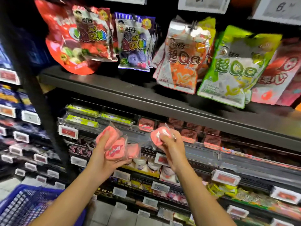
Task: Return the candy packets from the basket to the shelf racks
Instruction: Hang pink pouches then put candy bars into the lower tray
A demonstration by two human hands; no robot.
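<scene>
My left hand (104, 154) grips a bunch of pink candy packets (114, 151) in clear wrappers, one with a red printed label facing me. My right hand (169, 144) holds a single pink candy packet (158, 136) of the same kind, lifted toward the shelf rack (179, 132) where matching pink and red packets stand in a row. Both hands are raised in front of that rack, about a hand's width apart. The blue basket (21, 204) is at the bottom left, below my left forearm; its contents are blurred.
Above, a dark shelf (130, 88) carries hanging gummy bags in red, purple, orange and green. Lower racks hold more sweets behind white and red price tags (68, 131). A black upright post (32, 79) divides this bay from the shelves on the left.
</scene>
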